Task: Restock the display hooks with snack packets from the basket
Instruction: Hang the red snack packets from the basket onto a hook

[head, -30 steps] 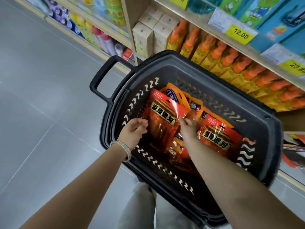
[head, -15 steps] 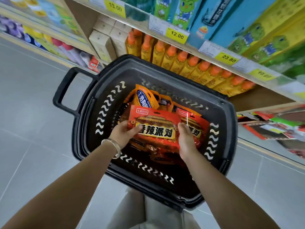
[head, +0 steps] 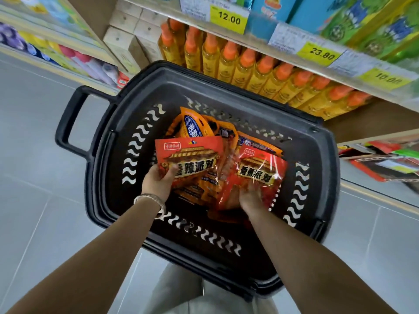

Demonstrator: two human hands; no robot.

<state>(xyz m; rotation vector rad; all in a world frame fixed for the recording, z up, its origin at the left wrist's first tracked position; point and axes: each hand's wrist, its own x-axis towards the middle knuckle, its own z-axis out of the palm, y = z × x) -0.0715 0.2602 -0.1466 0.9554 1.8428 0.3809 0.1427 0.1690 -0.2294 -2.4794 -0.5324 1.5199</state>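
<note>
A black plastic basket (head: 317,155) stands on the floor against the shelf. Inside lie several red and orange snack packets. My left hand (head: 158,181) grips the lower left corner of a red packet (head: 192,155) and holds it above the pile. My right hand (head: 250,197) holds a second red packet (head: 258,171) by its lower edge, its fingers partly hidden behind the clear film. Orange packets (head: 192,125) lie beneath, toward the basket's far side.
Behind the basket a shelf holds a row of yellow bottles with orange caps (head: 249,64) and beige boxes (head: 127,39). Price tags (head: 227,18) line the shelf edge above. Packets on display hooks (head: 383,162) show at the right. Grey tiled floor (head: 38,177) lies to the left.
Both hands held one red packet half a second ago; now each hand holds its own red packet, side by side above the pile. The view has tilted up slightly.
</note>
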